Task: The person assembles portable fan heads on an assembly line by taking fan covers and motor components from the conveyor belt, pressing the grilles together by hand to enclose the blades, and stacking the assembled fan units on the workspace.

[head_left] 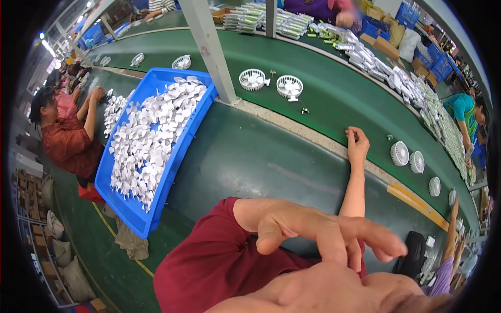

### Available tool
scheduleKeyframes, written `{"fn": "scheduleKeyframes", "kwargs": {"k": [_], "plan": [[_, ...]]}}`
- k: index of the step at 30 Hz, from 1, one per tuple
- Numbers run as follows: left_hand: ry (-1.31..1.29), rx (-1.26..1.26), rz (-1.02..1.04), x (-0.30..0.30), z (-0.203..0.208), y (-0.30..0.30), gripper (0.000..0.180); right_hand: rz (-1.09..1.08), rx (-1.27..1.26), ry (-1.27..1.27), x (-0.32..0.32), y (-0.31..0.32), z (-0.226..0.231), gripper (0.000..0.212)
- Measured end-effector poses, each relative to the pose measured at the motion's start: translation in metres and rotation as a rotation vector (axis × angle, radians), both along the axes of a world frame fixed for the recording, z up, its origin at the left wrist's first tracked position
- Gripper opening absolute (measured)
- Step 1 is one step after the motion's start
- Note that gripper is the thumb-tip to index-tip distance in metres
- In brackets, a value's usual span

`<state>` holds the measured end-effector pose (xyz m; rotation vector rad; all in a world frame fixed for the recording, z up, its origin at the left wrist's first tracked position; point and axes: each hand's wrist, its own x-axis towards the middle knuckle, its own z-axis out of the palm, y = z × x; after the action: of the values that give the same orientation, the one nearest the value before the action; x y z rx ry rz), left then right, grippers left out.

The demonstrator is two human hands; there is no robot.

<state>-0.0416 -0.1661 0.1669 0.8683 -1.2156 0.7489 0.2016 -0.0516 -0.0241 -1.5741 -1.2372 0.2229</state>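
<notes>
My left hand (308, 229) is raised close to the camera, thumb and fingers apart, with nothing visible in it; its lower fingers reach bare skin at the bottom edge. My right hand (358, 146) extends over the near edge of the green conveyor belt (323, 107). Its fingers are loosely bent, a small gap shows between them, and no held object is visible. On the belt left of it lie a white mini fan head (253, 80) and a second fan head (289, 87), both with blades showing. To its right sits a round white fan grille (400, 153), with others further along.
A blue tray (180, 151) heaped with white fan blades (151, 141) stands at the left of the green worktable (250, 156). A grey post (206, 49) rises beside it. Co-workers sit along both sides of the belt. White parts (376, 60) pile up beyond it.
</notes>
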Motion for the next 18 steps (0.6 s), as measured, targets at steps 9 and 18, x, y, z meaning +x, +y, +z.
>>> {"fn": "scheduleKeyframes", "kwargs": {"k": [9, 18], "plan": [[0.277, -0.392, -0.692, -0.019, 0.024, -0.051, 0.098, -0.015, -0.054, 0.035, -0.002, 0.001, 0.001, 0.015], [0.149, -0.206, -0.519, 0.006, 0.009, -0.017, 0.078, -0.024, -0.084, 0.048, -0.004, 0.003, -0.002, 0.015]]}}
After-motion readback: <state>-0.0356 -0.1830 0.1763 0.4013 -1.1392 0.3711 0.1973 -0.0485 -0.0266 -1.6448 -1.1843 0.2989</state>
